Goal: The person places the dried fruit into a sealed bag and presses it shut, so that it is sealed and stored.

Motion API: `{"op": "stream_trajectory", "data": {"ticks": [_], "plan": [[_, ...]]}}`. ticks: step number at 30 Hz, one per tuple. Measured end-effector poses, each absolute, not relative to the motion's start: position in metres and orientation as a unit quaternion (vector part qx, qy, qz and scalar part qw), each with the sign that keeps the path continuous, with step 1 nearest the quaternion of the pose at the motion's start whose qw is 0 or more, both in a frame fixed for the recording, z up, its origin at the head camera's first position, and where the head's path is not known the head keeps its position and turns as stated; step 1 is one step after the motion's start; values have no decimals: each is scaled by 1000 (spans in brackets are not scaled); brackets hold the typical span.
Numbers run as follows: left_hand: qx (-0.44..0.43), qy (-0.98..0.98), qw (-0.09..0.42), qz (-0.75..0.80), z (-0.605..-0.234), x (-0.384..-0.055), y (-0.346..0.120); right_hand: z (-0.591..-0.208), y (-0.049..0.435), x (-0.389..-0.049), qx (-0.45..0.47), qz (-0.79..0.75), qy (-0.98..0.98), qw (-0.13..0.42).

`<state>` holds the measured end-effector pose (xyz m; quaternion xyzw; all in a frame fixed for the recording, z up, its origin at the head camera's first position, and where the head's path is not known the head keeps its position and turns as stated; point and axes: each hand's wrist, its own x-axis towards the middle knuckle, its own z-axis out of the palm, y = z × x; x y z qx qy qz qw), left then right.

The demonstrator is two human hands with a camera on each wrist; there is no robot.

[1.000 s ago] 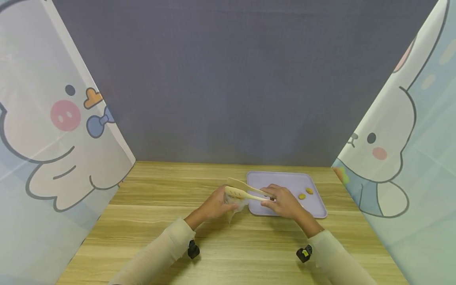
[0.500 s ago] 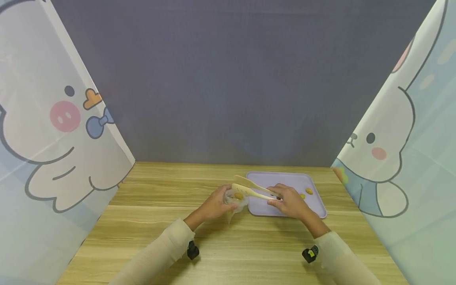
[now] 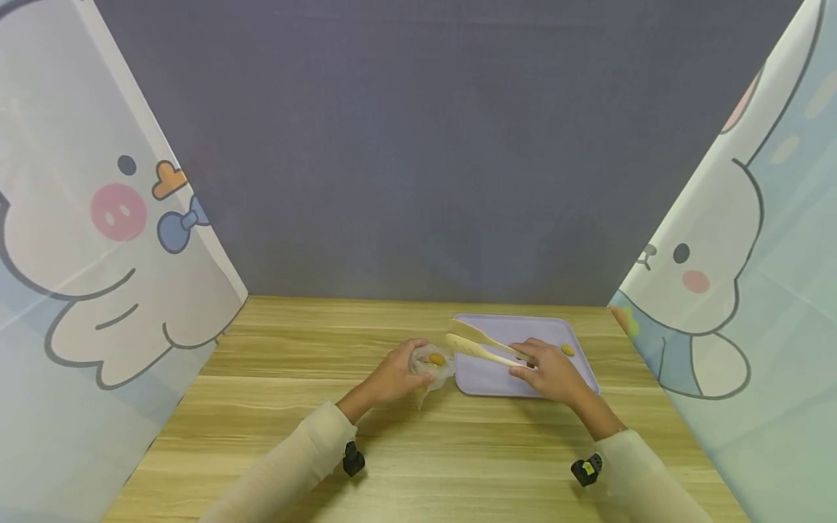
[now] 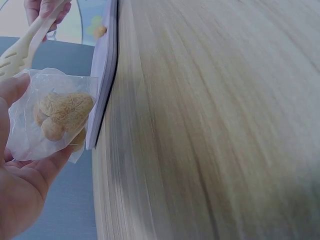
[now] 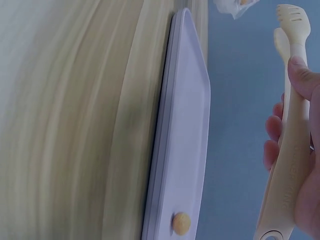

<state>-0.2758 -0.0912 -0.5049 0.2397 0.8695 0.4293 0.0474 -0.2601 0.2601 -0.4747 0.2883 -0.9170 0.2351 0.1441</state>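
Observation:
My left hand [image 3: 394,374] holds a clear plastic bag [image 3: 442,376] beside the tray's left edge, thumb and fingers on its sides. Several golden-brown rounded snack pieces [image 4: 64,112] show through the film in the left wrist view. One brown piece [image 3: 437,359] shows at the bag's mouth. Over the lilac tray [image 3: 487,386], my right hand [image 3: 552,372] grips cream-coloured tongs [image 5: 286,170], thumb on one arm and fingers round the other. The tongs' slotted tips point left toward the bag, slightly apart, with nothing between them.
A small golden-brown piece [image 3: 567,350] lies on the tray near its right side. Tray and hands are over a wood-grain table [image 3: 418,465]. A grey panel [image 3: 418,145] stands behind, with cartoon-printed panels at left and right.
The right hand and tongs have moved right, away from the bag over the tray. The brown piece at the bag's mouth has come into view. A second piece on the tray is now hidden.

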Motion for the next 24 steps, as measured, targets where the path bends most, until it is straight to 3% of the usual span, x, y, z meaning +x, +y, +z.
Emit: {"op": "stream_trajectory", "data": {"ticks": [24], "plan": [[241,862,35,444,-505,-276,-91,-488,322,-254,239,229,-931,154]]}}
